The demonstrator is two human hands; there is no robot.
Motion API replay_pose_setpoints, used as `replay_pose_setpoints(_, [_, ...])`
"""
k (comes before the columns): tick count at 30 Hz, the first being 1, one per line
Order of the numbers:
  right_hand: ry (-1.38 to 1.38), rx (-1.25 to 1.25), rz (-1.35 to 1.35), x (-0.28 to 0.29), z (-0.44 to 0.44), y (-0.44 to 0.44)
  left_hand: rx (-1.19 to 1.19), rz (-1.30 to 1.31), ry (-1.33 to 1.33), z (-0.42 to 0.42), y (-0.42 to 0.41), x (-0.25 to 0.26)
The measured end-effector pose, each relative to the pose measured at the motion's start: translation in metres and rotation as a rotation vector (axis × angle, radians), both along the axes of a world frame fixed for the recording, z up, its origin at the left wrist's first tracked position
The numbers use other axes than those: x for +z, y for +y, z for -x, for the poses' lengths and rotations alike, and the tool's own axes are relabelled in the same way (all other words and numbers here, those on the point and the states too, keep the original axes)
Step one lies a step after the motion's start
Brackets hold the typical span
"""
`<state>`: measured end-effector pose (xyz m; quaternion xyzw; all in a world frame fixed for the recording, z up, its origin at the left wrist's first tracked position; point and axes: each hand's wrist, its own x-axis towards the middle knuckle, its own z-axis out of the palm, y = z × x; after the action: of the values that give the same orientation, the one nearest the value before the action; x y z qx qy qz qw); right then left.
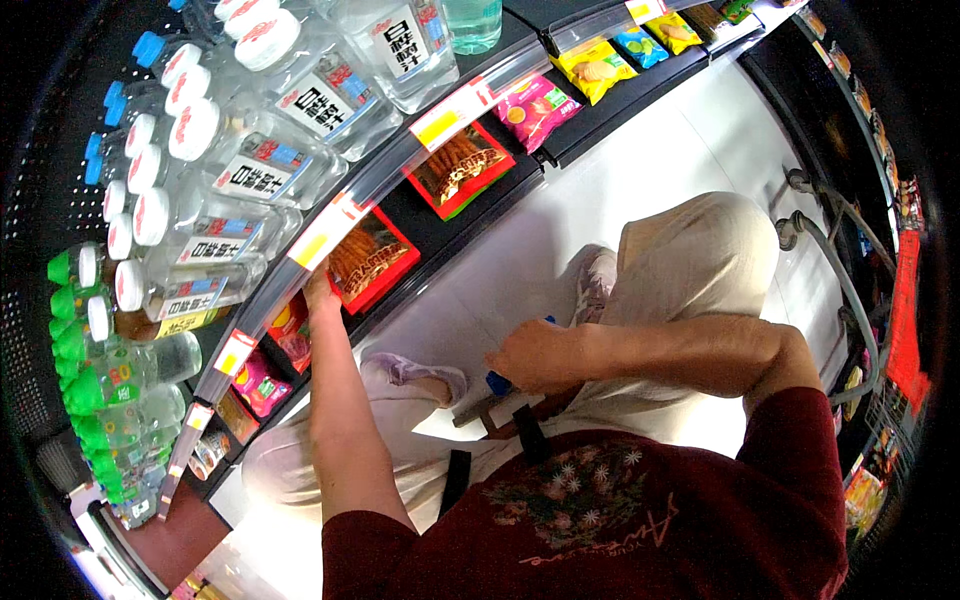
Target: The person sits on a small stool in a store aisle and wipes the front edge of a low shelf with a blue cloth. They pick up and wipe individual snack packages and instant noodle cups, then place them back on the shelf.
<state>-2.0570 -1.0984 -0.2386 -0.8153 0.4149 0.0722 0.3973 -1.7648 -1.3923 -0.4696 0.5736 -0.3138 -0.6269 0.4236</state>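
Note:
My left hand (321, 291) reaches in under the price rail of the lower shelf, beside a red snack bag (377, 262) with a brown picture of food. Its fingers are hidden behind the rail and the bag, so I cannot tell whether they grip anything. In front of my body, my right hand (544, 356) is closed around a blue object (498, 383). Only small blue parts show at both sides of the fist, and its kind is unclear. Another red snack bag (459, 169) lies farther along the shelf, and a smaller red packet (291, 330) is left of my wrist.
Clear plastic bottles (259, 169) with white caps crowd the shelf above, behind a transparent rail (390, 161) with price tags. Pink (536, 112) and yellow snack bags (594, 69) line the lower shelf. At right, a grey metal tube frame (851, 300) and a red panel (905, 322) stand near my knee.

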Motion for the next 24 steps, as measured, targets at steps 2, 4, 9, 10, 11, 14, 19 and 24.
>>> replay_pose_setpoints(2, [-0.02, 0.008, 0.032, -0.012, -0.001, 0.004, -0.029, -0.005, 0.008, -0.005, -0.003, -0.007])
replay_pose_setpoints(4, [-0.03, 0.018, 0.033, -0.014, -0.002, 0.003, -0.035, 0.003, 0.001, -0.013, -0.005, -0.015])
replay_pose_setpoints(9, [-0.057, -0.008, -0.035, -0.012, -0.003, 0.003, -0.033, -0.017, -0.079, -0.016, -0.008, -0.029])
replay_pose_setpoints(10, [-0.046, 0.012, -0.029, -0.011, -0.004, 0.003, -0.026, 0.011, -0.103, -0.021, -0.009, -0.037])
replay_pose_setpoints(11, [-0.035, 0.032, -0.024, -0.009, -0.004, 0.001, -0.02, 0.038, -0.126, -0.025, -0.009, -0.043])
replay_pose_setpoints(14, [0.017, 0.022, -0.025, -0.013, -0.007, 0.002, -0.033, 0.153, -0.223, -0.025, -0.008, -0.057])
replay_pose_setpoints(19, [0.021, 0.04, 0.036, -0.015, -0.005, 0.006, 0.009, 0.168, -0.146, -0.019, -0.023, -0.086])
replay_pose_setpoints(24, [0.007, 0.088, 0.094, -0.016, -0.012, 0.002, 0.044, 0.35, 0.241, -0.087, -0.043, -0.127])
